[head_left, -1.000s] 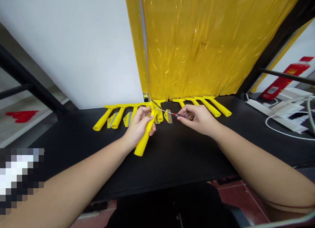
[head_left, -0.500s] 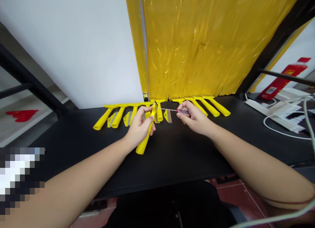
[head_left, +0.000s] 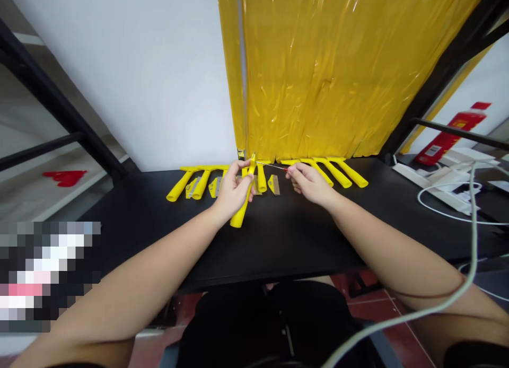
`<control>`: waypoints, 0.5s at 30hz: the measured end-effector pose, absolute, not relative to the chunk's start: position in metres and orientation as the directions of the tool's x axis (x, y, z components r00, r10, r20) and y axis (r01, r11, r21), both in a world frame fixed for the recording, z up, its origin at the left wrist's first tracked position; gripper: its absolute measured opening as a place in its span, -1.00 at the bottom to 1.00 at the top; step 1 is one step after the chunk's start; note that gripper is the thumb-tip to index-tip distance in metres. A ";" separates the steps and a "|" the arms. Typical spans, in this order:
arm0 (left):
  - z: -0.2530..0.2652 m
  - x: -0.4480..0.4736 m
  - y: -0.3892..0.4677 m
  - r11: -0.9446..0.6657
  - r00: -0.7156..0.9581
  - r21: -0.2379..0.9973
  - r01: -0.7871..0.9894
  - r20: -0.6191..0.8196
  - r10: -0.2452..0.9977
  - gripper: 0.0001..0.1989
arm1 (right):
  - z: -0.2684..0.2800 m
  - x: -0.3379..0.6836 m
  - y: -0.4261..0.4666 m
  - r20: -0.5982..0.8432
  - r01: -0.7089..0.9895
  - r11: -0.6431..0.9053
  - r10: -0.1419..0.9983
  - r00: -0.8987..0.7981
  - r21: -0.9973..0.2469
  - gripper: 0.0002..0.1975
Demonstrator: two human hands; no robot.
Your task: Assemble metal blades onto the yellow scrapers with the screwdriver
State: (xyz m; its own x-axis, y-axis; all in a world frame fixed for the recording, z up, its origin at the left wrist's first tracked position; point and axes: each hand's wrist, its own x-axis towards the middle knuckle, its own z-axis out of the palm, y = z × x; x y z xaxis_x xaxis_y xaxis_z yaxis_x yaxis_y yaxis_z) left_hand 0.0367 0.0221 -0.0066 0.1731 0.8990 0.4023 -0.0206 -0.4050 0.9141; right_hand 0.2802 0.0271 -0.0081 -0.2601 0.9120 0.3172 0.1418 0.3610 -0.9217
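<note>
My left hand (head_left: 234, 190) is closed around a yellow plastic scraper handle (head_left: 239, 215), its hollow end pointing down toward me. In my right hand (head_left: 305, 180) is a screwdriver (head_left: 274, 167) held sideways; its thin shaft reaches left to the head of the handle. The grip of the screwdriver is mostly hidden by my fingers. Behind my hands, several more yellow handles (head_left: 340, 173) lie in a row along the back of the table. Between them lie yellow pieces with metal blades (head_left: 274, 185), some partly covered by my left hand.
The black table (head_left: 274, 241) runs up to a white panel (head_left: 159, 81) and a yellow plastic sheet (head_left: 302, 81). At right are a red bottle (head_left: 453, 134), white power strips (head_left: 431, 190) and a loose cable (head_left: 474, 225). Black frame posts (head_left: 59, 100) stand at both sides.
The view has shifted a little. The handle in my left hand now sits more upright, and the screwdriver slopes slightly down to the right, with its grip less visible.
</note>
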 end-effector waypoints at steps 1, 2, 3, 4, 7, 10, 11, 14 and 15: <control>-0.003 0.037 0.022 -0.407 0.181 0.913 -0.001 0.401 0.898 -0.73 | -0.003 0.280 0.028 0.264 0.123 0.305 0.926 -0.270 -0.945 -0.41; 0.002 0.037 0.023 -0.409 0.184 0.912 0.016 0.400 0.898 -0.73 | 0.002 0.280 0.029 0.223 0.105 0.260 0.936 -0.273 -0.960 -0.41; 0.006 0.038 0.024 -0.414 0.181 0.910 0.028 0.402 0.897 -0.75 | 0.009 0.280 0.030 0.206 0.088 0.236 0.942 -0.264 -0.968 -0.43; 0.011 0.038 0.025 -0.417 0.177 0.908 0.031 0.405 0.897 -0.76 | 0.015 0.280 0.032 0.214 0.069 0.237 0.945 -0.246 -0.969 -0.49; 0.021 0.040 0.034 -0.392 0.152 0.920 -0.015 0.390 0.908 -0.78 | 0.033 0.281 0.039 0.309 0.003 0.318 0.924 -0.225 -0.948 -0.55; 0.021 0.043 0.042 -0.342 0.142 0.939 -0.046 0.345 0.928 -0.76 | 0.037 0.282 0.051 0.312 0.010 0.322 0.924 -0.219 -0.947 -0.63; 0.019 0.044 0.043 -0.341 0.136 0.939 -0.044 0.344 0.929 -0.75 | 0.034 0.282 0.055 0.291 0.055 0.305 0.940 -0.178 -0.951 -0.66; 0.008 0.048 0.042 -0.344 0.116 0.938 -0.053 0.348 0.930 -0.76 | 0.019 0.280 0.062 0.263 0.236 0.264 0.964 -0.037 -0.935 -0.56; 0.005 0.049 0.041 -0.336 0.113 0.940 -0.067 0.341 0.933 -0.76 | 0.012 0.280 0.061 0.272 0.252 0.273 0.961 -0.040 -0.928 -0.54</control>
State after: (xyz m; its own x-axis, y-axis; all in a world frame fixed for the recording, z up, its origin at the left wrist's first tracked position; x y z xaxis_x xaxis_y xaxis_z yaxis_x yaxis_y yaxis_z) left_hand 0.0486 0.0409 0.0051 0.1129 0.9331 0.3414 -0.0673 -0.3356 0.9396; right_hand 0.2798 0.0613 0.0124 -0.0403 0.9615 0.2719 0.2519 0.2731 -0.9284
